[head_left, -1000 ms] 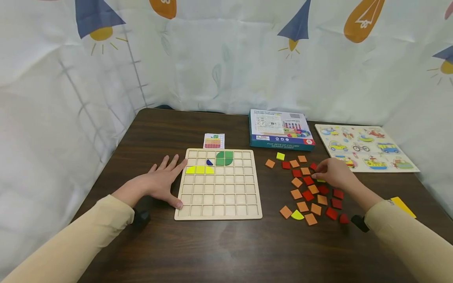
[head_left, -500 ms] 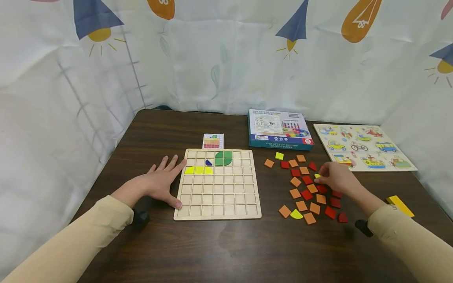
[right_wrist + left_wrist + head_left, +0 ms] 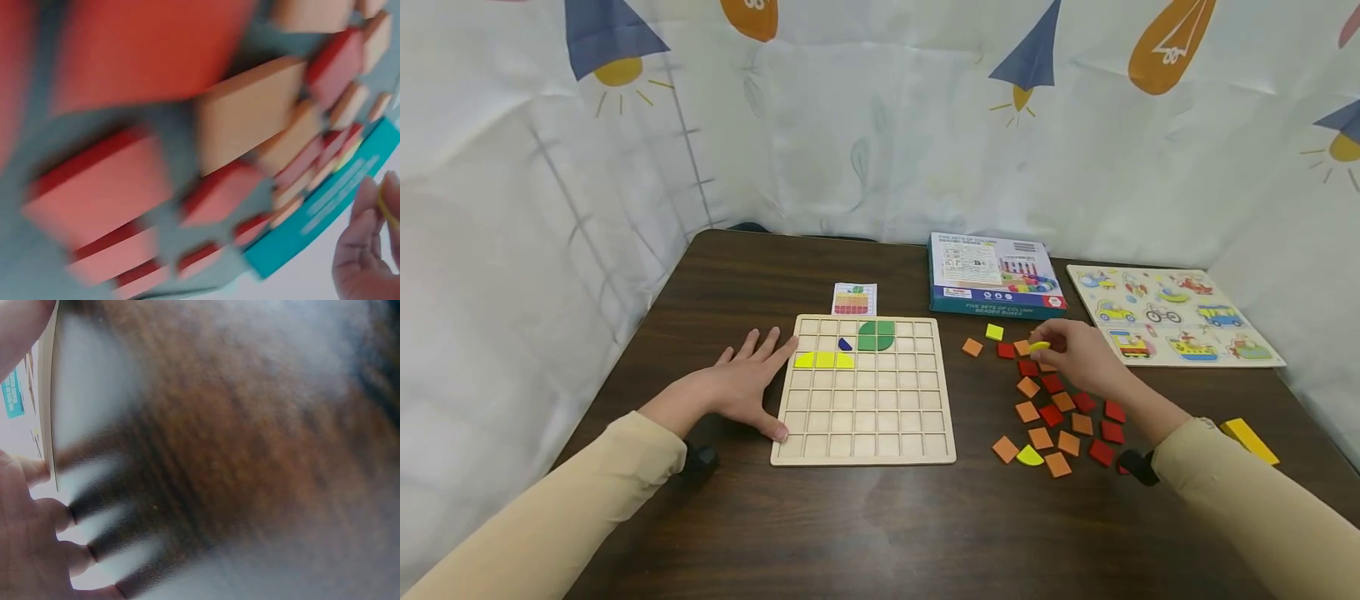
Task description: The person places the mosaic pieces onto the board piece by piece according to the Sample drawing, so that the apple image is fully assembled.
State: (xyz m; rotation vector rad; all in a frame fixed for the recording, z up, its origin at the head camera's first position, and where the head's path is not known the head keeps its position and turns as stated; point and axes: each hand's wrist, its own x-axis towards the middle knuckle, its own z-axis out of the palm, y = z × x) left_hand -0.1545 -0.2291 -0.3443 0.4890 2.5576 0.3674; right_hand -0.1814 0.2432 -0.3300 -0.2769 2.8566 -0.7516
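Observation:
My right hand [image 3: 1084,357] pinches a small yellow tile [image 3: 1039,346] above the scattered tiles; its exact shape is partly covered by the fingertips. In the right wrist view, the tile's yellow edge [image 3: 385,209] shows between thumb and finger. My left hand [image 3: 737,387] lies with fingers spread, thumb and index fingertip touching the left edge of a wooden grid board [image 3: 865,423]. On the board sit green tiles [image 3: 876,336] in a leaf-like shape, a dark blue piece [image 3: 845,343], and a row of yellow tiles [image 3: 824,360] with rounded ends.
Orange tiles [image 3: 1041,438] and red tiles [image 3: 1102,452] lie loose right of the board, with a yellow quarter-round tile [image 3: 1030,456]. A pattern card [image 3: 853,299] lies behind the board. Farther back are a box [image 3: 996,275], a picture puzzle [image 3: 1172,317] and a yellow block [image 3: 1250,442].
My right hand has picked up the yellow tile from among the loose tiles and moved left and slightly away with it. The left hand stays at the board's edge.

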